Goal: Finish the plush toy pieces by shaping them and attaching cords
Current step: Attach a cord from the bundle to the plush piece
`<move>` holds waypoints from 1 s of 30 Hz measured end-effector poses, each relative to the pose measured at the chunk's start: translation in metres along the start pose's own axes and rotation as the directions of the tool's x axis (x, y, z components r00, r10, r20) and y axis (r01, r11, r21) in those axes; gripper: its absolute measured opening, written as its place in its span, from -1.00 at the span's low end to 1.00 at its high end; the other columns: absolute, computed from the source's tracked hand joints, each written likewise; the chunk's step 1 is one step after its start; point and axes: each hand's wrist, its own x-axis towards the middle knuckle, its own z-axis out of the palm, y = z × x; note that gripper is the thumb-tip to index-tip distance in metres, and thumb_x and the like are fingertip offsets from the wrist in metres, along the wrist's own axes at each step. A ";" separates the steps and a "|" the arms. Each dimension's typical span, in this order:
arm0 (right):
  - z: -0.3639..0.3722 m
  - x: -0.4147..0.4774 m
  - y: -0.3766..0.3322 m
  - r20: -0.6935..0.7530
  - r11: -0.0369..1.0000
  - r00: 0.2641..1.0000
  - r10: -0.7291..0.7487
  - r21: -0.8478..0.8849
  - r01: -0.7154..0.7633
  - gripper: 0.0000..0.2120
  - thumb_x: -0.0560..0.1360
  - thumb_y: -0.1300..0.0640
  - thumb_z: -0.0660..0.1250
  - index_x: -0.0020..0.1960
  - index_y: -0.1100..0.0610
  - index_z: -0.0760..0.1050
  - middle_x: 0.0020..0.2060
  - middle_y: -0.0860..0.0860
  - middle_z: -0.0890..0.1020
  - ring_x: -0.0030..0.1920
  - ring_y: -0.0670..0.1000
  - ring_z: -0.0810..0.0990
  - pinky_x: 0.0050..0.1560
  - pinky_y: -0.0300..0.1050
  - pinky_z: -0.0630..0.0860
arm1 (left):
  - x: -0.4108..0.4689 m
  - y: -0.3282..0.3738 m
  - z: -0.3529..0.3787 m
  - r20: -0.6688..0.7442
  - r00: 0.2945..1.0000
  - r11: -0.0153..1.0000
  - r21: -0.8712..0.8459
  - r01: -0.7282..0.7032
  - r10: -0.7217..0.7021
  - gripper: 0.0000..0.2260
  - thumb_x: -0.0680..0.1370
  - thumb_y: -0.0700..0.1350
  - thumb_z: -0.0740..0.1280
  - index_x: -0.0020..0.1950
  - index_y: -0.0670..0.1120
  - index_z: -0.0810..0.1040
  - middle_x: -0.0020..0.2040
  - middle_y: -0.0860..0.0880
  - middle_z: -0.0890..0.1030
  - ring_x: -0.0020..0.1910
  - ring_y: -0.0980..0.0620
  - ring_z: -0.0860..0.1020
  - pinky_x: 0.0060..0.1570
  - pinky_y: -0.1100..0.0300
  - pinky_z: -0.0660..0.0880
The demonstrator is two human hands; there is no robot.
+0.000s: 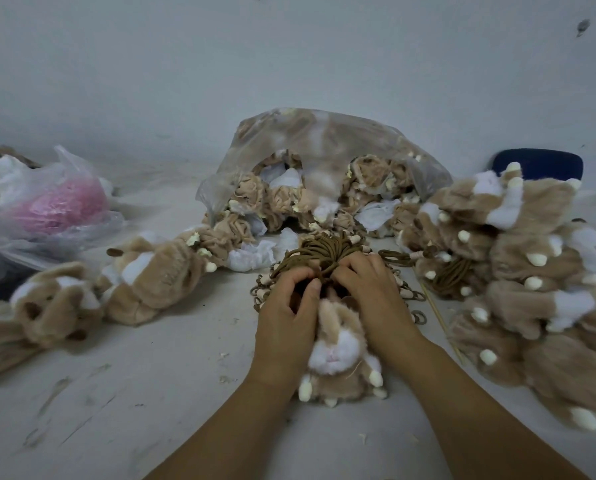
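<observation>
Two forearms (469,393) come in from the lower edge and meet over a white table (116,393). Between the wrists lies one plush (338,355), beige with a white muzzle. Its face is turned up and its small cream feet point toward the camera. It rests on the table just in front of the person, in the middle of the view.

The left hand (286,317) grips the upper end of the plush from the left side, with the fingers curled in and the thumb lying across the top. The right hand (369,292) holds the same end from the right, with its fingers bent down and the tips buried where the plush meets the cords (320,252). Whether a cord is pinched between the fingers is hidden, so I cannot tell.

The cords are a brown bundle of loops with small light beads, touching the fingertips of both hands on the far side. A second, smaller bundle (452,275) lies to the right, against a big pile (531,271) of finished plush pieces. A thin stick (441,323) lies on the table between this pile and the right arm.

Behind the cords an open clear bag (324,161) spills out crumpled beige and white pieces. Some plush pieces (144,278) lie at the left, well apart from the hands. Farther left is a plastic bag (61,206) with something pink inside. Behind the right pile a dark blue object (538,164) stands against the pale wall (289,64).
</observation>
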 end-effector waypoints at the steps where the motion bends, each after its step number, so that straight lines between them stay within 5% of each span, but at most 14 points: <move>1: -0.003 0.002 0.002 0.039 0.994 0.999 0.024 0.101 -0.028 -0.95 0.50 0.16 0.32 -0.07 0.03 0.53 -0.04 -0.13 0.47 0.04 -0.03 0.31 0.05 -0.06 0.33 | 0.001 -0.001 0.000 0.067 0.998 1.000 0.022 0.012 -0.014 -0.69 0.63 -0.21 0.26 0.12 0.25 0.51 0.10 0.31 0.60 0.16 0.37 0.51 0.12 0.51 0.39; 4: -0.017 0.009 0.004 0.209 0.918 0.977 0.050 0.376 -0.127 -0.88 0.57 0.05 0.27 -0.09 -0.14 0.53 -0.09 -0.31 0.48 0.05 -0.12 0.30 0.15 -0.17 0.26 | 0.005 -0.004 0.001 0.203 0.978 0.996 0.074 0.040 -0.055 -0.65 0.64 -0.25 0.25 0.27 0.20 0.46 0.21 0.32 0.51 0.23 0.45 0.43 0.22 0.54 0.30; 9: -0.050 0.020 -0.002 0.124 0.696 0.967 0.222 0.674 -0.246 -0.76 0.52 -0.10 0.22 -0.22 -0.07 0.58 0.03 -0.22 0.47 0.11 -0.30 0.42 0.08 -0.31 0.28 | 0.007 -0.008 0.003 0.138 0.980 0.985 0.115 0.125 -0.141 -0.80 0.61 -0.27 0.30 0.20 -0.12 0.60 0.16 -0.01 0.63 0.22 0.09 0.54 0.34 0.20 0.38; 11: -0.056 0.019 -0.005 0.203 0.621 0.958 0.201 0.731 -0.285 -0.67 0.44 -0.20 0.18 -0.22 -0.03 0.60 -0.05 -0.21 0.58 0.00 -0.31 0.52 0.00 -0.27 0.37 | 0.006 -0.009 0.003 0.105 0.983 0.975 0.180 0.127 -0.147 -0.86 0.61 -0.24 0.30 0.11 -0.12 0.62 0.08 -0.02 0.64 0.12 0.09 0.56 0.20 0.32 0.41; 14: -0.043 0.013 -0.007 0.345 0.536 0.921 0.183 0.750 -0.387 -0.52 0.58 -0.17 0.12 -0.25 0.09 0.65 -0.19 -0.05 0.69 -0.16 -0.15 0.64 -0.13 -0.26 0.53 | 0.007 -0.010 0.000 0.009 0.985 0.950 0.266 0.163 -0.171 -0.82 0.61 -0.15 0.30 -0.20 -0.03 0.51 -0.20 0.04 0.57 -0.20 0.19 0.51 -0.27 0.47 0.35; 17: -0.026 0.012 -0.003 0.325 0.742 0.920 0.219 0.556 -0.374 -0.73 0.61 -0.01 0.18 -0.13 0.00 0.61 -0.26 -0.14 0.64 -0.28 -0.25 0.55 -0.24 -0.38 0.42 | 0.008 -0.011 -0.003 -0.017 0.986 0.942 0.293 0.164 -0.166 -0.77 0.61 -0.17 0.29 -0.26 -0.06 0.47 -0.29 0.11 0.51 -0.31 0.33 0.48 -0.33 0.49 0.33; 19: -0.018 0.010 -0.001 0.342 0.894 0.935 0.099 0.381 -0.234 -0.89 0.57 0.07 0.25 -0.02 -0.06 0.55 -0.16 -0.20 0.54 -0.15 -0.24 0.49 -0.20 -0.40 0.36 | 0.010 -0.009 -0.003 -0.063 0.986 0.945 0.282 0.168 -0.156 -0.79 0.61 -0.18 0.27 -0.23 -0.06 0.50 -0.29 0.12 0.52 -0.29 0.27 0.50 -0.34 0.48 0.33; 22: -0.003 0.006 0.000 0.313 0.978 0.949 0.031 0.185 -0.093 -0.95 0.52 0.09 0.31 -0.05 -0.04 0.47 -0.15 -0.20 0.41 -0.04 -0.08 0.39 -0.13 -0.20 0.33 | 0.007 -0.004 -0.004 -0.126 0.984 0.975 0.167 0.149 -0.128 -0.87 0.60 -0.19 0.28 -0.07 -0.01 0.59 -0.13 0.09 0.60 -0.14 0.25 0.53 -0.26 0.54 0.35; 24: 0.000 0.007 0.001 0.194 0.963 0.966 0.171 0.174 -0.205 -0.86 0.51 0.11 0.28 -0.22 -0.01 0.41 -0.24 -0.14 0.47 -0.17 -0.06 0.43 -0.26 -0.20 0.31 | 0.005 -0.004 -0.004 -0.115 0.990 0.985 0.142 0.099 -0.083 -0.82 0.56 -0.22 0.29 -0.01 0.07 0.56 0.00 0.10 0.58 -0.01 0.27 0.51 -0.14 0.56 0.35; 25: -0.003 0.009 0.002 0.149 0.869 0.931 0.333 0.335 -0.365 -0.81 0.52 0.14 0.24 -0.27 -0.02 0.42 -0.27 -0.10 0.53 -0.24 -0.07 0.47 -0.29 -0.24 0.35 | 0.004 -0.004 -0.004 -0.094 0.993 0.986 0.146 0.078 -0.065 -0.80 0.55 -0.23 0.30 0.01 0.09 0.54 0.04 0.10 0.56 0.03 0.31 0.50 -0.08 0.56 0.35; 26: -0.008 0.012 0.004 0.171 0.648 0.844 0.508 0.570 -0.505 -0.74 0.54 0.15 0.18 -0.31 0.00 0.45 -0.30 -0.04 0.59 -0.32 -0.08 0.51 -0.30 -0.28 0.40 | 0.004 -0.004 -0.004 -0.077 0.996 0.984 0.164 0.066 -0.054 -0.79 0.55 -0.23 0.30 0.05 0.09 0.53 0.07 0.10 0.55 0.05 0.34 0.48 -0.05 0.57 0.34; 28: -0.017 0.015 0.009 0.334 0.082 0.676 0.657 0.859 -0.505 -0.61 0.59 0.09 0.12 -0.39 0.10 0.44 -0.37 0.06 0.63 -0.48 -0.08 0.50 -0.39 -0.25 0.48 | 0.005 -0.006 -0.005 -0.074 0.996 0.977 0.204 0.065 -0.051 -0.81 0.57 -0.19 0.30 0.11 0.07 0.52 0.10 0.09 0.53 0.07 0.37 0.46 -0.01 0.58 0.33; 30: -0.024 0.012 0.021 0.394 -0.090 0.628 0.671 0.884 -0.458 -0.56 0.59 -0.02 0.15 -0.42 0.12 0.41 -0.46 0.05 0.60 -0.57 -0.09 0.40 -0.54 -0.25 0.41 | 0.005 -0.007 -0.006 -0.118 0.991 0.978 0.191 0.081 -0.059 -0.81 0.59 -0.18 0.27 0.09 0.10 0.51 0.11 0.08 0.53 0.08 0.34 0.47 0.05 0.51 0.37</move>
